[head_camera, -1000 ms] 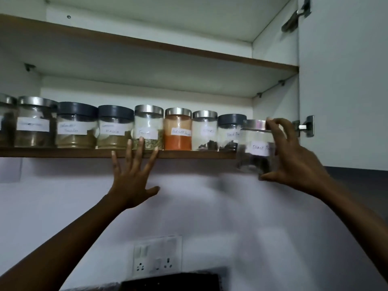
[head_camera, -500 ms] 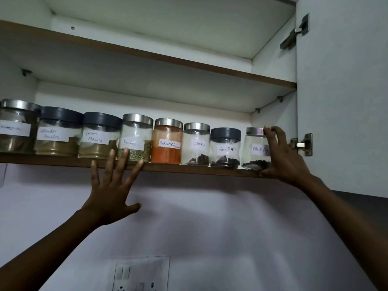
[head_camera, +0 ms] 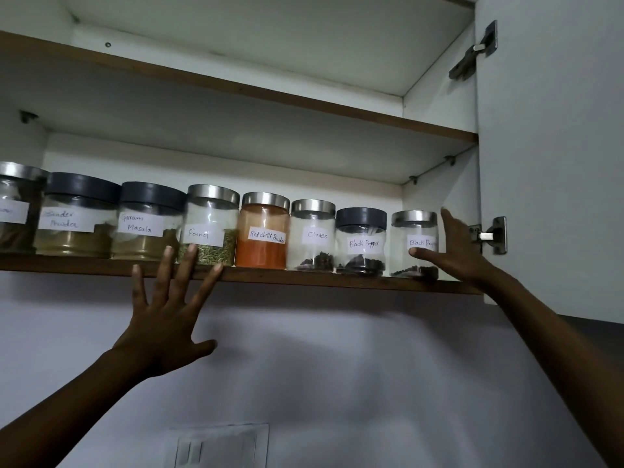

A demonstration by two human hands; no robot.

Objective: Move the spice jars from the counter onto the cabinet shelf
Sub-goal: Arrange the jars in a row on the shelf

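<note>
With the last jar down on the wood, the steel-lidded black pepper jar (head_camera: pixel 414 244) I was carrying a second ago now stands at the right end of the lower shelf (head_camera: pixel 337 278), just beside its dark-lidded twin (head_camera: pixel 360 242) and close to the cabinet's side wall. My right hand (head_camera: pixel 452 253) has loosened: the fingers are spread, thumb on the glass front under the label, the rest alongside the jar's right flank, no longer gripping. My left hand (head_camera: pixel 162 329) is splayed wide and empty, fingertips against the shelf's front edge below the fennel jar (head_camera: pixel 209 228), much as it was a moment back. I judge this placement finished; eight jars show in the row. Whether more wait on the counter I cannot tell, since it lies below this view
</note>
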